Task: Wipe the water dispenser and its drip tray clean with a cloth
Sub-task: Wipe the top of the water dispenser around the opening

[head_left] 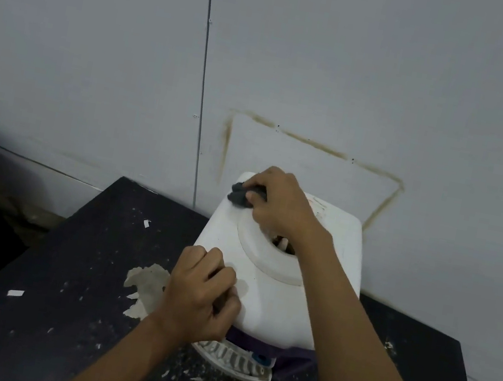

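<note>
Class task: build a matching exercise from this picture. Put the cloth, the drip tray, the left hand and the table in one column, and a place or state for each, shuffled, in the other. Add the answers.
Column one
1. cloth
2. drip tray
3. left hand
4. table

Column two
A. dark, flecked with pale scraps
B. curled on the near left corner of the water dispenser
C. gripped by the right hand on the water dispenser's top
D. low at the front of the water dispenser

Pairs: 1-C, 2-D, 3-B, 4-A
</note>
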`<action>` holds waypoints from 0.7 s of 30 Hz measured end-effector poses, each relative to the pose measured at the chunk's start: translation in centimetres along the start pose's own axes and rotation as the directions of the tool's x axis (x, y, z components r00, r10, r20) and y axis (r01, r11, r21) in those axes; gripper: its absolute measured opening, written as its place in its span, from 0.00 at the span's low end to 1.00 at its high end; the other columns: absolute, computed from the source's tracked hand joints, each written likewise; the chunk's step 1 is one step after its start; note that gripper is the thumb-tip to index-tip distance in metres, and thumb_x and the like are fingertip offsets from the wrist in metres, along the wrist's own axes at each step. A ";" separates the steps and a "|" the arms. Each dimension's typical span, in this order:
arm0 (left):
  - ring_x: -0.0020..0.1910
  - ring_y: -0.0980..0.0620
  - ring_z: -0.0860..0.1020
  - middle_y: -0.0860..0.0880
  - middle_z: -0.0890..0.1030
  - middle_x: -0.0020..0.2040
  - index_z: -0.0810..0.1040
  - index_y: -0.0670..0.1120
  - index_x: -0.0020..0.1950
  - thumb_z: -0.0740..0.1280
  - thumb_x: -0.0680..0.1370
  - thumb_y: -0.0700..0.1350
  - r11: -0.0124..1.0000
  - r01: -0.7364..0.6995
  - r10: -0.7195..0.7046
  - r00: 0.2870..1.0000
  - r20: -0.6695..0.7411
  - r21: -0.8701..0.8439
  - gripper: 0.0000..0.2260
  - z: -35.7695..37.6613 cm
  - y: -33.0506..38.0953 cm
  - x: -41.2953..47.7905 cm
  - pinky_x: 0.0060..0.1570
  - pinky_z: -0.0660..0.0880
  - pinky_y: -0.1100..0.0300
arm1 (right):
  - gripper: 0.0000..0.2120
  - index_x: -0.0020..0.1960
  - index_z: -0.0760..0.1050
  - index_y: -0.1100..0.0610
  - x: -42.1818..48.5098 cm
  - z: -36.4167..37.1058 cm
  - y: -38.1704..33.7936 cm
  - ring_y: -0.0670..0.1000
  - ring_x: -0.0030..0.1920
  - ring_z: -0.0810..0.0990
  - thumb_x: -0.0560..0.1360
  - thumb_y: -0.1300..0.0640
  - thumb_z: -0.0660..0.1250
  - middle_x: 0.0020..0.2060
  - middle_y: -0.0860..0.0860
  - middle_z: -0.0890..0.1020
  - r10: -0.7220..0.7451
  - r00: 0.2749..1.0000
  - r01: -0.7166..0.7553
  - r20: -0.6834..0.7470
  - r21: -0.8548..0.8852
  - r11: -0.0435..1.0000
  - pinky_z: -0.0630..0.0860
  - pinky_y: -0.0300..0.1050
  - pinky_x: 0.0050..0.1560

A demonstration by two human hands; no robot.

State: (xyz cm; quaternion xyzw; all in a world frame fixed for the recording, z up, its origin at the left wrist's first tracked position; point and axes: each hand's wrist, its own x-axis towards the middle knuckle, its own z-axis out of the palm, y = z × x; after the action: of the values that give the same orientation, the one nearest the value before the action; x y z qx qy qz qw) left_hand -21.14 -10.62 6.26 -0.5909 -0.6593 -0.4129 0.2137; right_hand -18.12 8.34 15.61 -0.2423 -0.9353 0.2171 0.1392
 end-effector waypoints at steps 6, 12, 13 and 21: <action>0.33 0.47 0.64 0.47 0.67 0.31 0.70 0.41 0.30 0.68 0.66 0.38 1.000 -0.004 0.005 1.000 0.012 -0.007 0.08 -0.2 0.0 0.1 0.33 0.64 0.48 | 0.12 0.61 0.81 0.49 -2.7 1.7 -1.2 0.52 0.55 0.71 0.79 0.55 0.65 0.58 0.46 0.77 -0.196 0.979 0.197 0.058 -0.013 0.980 0.71 0.51 0.61; 0.33 0.46 0.65 0.46 0.69 0.32 0.73 0.40 0.32 0.68 0.68 0.39 1.000 -0.001 0.000 1.000 0.017 0.014 0.07 -0.1 0.0 -0.1 0.34 0.65 0.48 | 0.12 0.60 0.82 0.49 -4.0 0.3 -1.2 0.49 0.53 0.72 0.78 0.56 0.67 0.56 0.45 0.78 -0.174 0.983 0.173 0.065 0.026 0.985 0.73 0.51 0.58; 0.33 0.46 0.66 0.46 0.70 0.32 0.74 0.40 0.33 0.68 0.69 0.39 1.000 -0.006 0.006 1.000 0.013 0.026 0.06 -0.1 0.0 -0.3 0.35 0.66 0.48 | 0.13 0.62 0.80 0.49 -4.2 0.8 -2.0 0.51 0.53 0.71 0.79 0.55 0.66 0.57 0.46 0.77 -0.194 0.980 0.196 0.037 -0.077 0.977 0.73 0.53 0.57; 0.46 0.48 0.77 0.44 0.81 0.46 0.81 0.38 0.41 0.70 0.77 0.41 0.986 0.144 -0.140 0.989 -0.056 0.086 0.08 -2.1 -0.2 -3.8 0.50 0.71 0.59 | 0.14 0.63 0.79 0.49 -9.3 1.7 -1.6 0.53 0.49 0.72 0.78 0.52 0.66 0.57 0.45 0.77 -0.303 0.953 0.304 0.034 -0.095 0.948 0.74 0.55 0.51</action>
State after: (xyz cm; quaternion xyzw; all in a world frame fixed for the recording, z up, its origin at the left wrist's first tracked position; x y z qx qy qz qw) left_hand -21.02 -14.57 4.49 -0.5217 -0.7120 -0.4117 0.2265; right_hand -11.52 1.74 13.46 -0.1001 -0.9723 0.1488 0.1499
